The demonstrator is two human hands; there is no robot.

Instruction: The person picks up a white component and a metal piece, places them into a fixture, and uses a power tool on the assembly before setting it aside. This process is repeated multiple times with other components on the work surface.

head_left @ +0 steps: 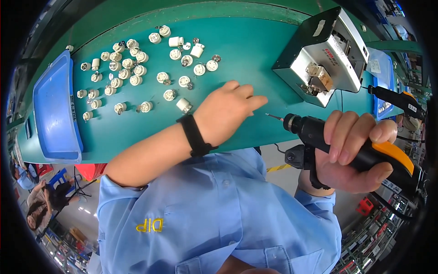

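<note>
1 blue tray (57, 109) sits at the left end of the green tabletop (248, 50), its long side running away from the person. To its right, many small white parts (136, 80) are scattered, some upright and some on their sides; the left hand is clearly the nearer to them, with 1 tipped white part (183, 105) just beside its black wristband (193, 135). The left hand (223, 112) hangs past that part, fingers bent and pointing right (whether anything is pinched in them cannot be told). Just right of its fingertips and slightly toward the person, apart from them, is the slim bit (275, 117) of an electric screwdriver (315, 131). The tool's long axis slants from lower right to upper left, so the bit faces the left hand. The right hand (336, 171) is wrapped firmly around the black-and-orange body. Beyond the driver stands a black-and-silver machine (342, 77), up and right of the left fingertips, and at the far right is a 2nd black-and-orange driver (394, 98).
</note>
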